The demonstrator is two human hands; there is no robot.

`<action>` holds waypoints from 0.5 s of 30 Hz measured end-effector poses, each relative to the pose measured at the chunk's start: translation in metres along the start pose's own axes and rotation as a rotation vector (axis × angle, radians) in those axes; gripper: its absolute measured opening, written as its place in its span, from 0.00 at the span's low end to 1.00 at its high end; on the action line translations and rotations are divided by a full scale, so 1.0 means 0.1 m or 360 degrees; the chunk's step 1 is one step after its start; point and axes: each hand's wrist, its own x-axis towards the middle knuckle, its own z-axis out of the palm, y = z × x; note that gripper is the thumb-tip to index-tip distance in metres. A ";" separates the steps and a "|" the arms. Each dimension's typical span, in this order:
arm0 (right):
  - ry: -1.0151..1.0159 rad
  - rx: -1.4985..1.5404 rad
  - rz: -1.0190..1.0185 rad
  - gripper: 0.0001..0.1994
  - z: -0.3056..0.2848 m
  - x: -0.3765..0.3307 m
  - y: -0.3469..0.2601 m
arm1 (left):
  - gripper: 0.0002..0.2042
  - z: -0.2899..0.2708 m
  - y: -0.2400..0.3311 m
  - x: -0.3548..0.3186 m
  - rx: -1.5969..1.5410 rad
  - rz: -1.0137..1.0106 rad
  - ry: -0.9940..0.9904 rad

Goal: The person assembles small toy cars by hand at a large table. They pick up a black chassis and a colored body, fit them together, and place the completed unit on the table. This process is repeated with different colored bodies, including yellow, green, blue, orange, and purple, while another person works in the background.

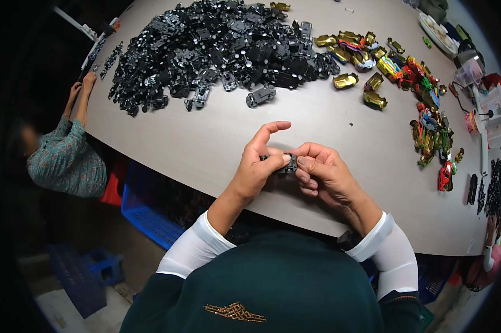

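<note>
Centrally, just inside the near edge of the worktop [217, 139], a small black toy car chassis [287, 162] is pinched between the left hand [257, 161] and the right hand [322, 169], both grips clenched on it. Bare worktop is seen around the hands. A black chassis pile [217, 44] is heaped toward the far edge, and coloured car bodies [422, 94] are strung toward the right edge.

My sleeves [197, 247] are white; chassis pile [217, 47] black, shells [397, 69] gold, red, green, on the beige table [206, 139].
</note>
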 end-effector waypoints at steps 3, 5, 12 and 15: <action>-0.0008 -0.0022 0.0000 0.08 -0.01 0.01 -0.03 | 0.30 0.00 0.04 0.04 0.0003 -0.0026 -0.0019; 0.0007 -0.0093 0.0035 0.07 -0.02 0.00 -0.02 | 0.30 -0.02 0.01 0.02 0.0029 -0.0038 -0.0037; 0.0294 -0.0892 -0.0121 0.08 0.00 0.00 -0.08 | 0.27 0.07 -0.07 0.01 0.0528 0.0090 0.0125; 0.0320 -0.0513 -0.0041 0.08 -0.07 -0.01 -0.14 | 0.25 0.09 0.00 0.03 0.0320 0.0003 0.0217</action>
